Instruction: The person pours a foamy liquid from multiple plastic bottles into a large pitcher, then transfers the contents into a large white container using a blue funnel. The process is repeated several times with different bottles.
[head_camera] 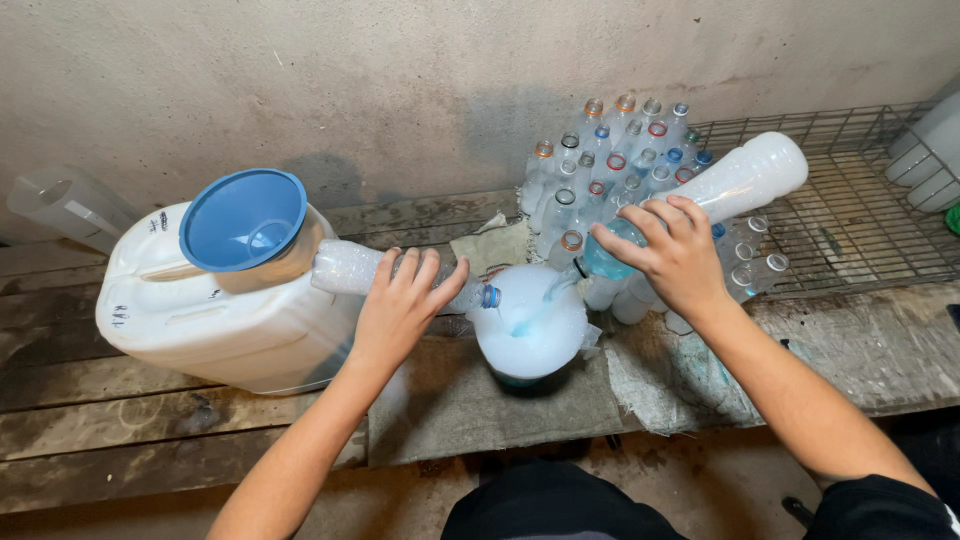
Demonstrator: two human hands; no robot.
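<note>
Both hands are busy with bottles over a white bucket (530, 330) that sits on a cloth at the front of the wooden bench (150, 420). The right hand (672, 258) is wrapped around the neck end of a frosted plastic bottle (745, 178), tipped mouth-down, and a thin blue stream runs out of it into the bucket. There's foamy white stuff with a blue tint in there, pretty much up to the rim.

The left hand (402, 305) is clamped over a second bottle (345, 268) lying roughly sideways, its blue-ringed mouth pointing at the bucket's edge. Can't really tell if anything is coming out of that one, the hand covers most of it.

Just left of that is a big white jerrycan (200, 320) on its side with a blue funnel (243, 220) stuck in the top. The sideways bottle's base is right up against the funnel.

Behind the bucket, against the wall, there's a tight cluster of empty clear bottles (610, 170) standing upright, no caps, with orange, red and blue neck rings. To the right of those is a wire rack (860, 220). A clear jug (65, 205) sits far left by the wall.
</note>
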